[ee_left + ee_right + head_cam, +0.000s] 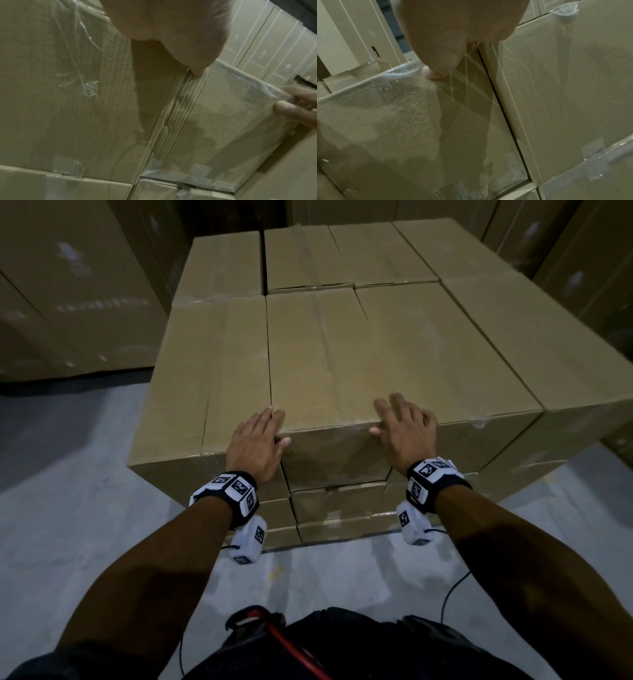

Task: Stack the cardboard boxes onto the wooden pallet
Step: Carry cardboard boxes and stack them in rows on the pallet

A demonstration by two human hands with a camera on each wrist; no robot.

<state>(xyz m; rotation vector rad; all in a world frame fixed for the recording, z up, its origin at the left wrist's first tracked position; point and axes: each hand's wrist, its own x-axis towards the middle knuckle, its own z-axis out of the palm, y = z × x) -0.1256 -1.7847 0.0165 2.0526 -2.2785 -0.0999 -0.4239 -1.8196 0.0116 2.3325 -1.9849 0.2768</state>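
Observation:
A cardboard box (315, 364) lies in the middle of the top layer of a stack of boxes. My left hand (260, 436) rests on its near left corner, fingers flat on top and thumb against the front face. My right hand (400, 429) lies at its near right corner, fingers spread on top, over the seam with the neighbouring box (445, 354). The left wrist view shows the box front (214, 121), taped and stapled, with my right hand's fingertips (295, 108) at its far corner. In the right wrist view my thumb (436, 67) touches the box's top edge (402, 128). The stack hides the pallet.
More boxes flank the middle one on the left (212, 371) and far right (548, 354), with another row behind (342, 254). Tall cartons (68, 285) stand left and behind. Grey floor (85, 508) lies in front, crossed by a black cable (448, 594).

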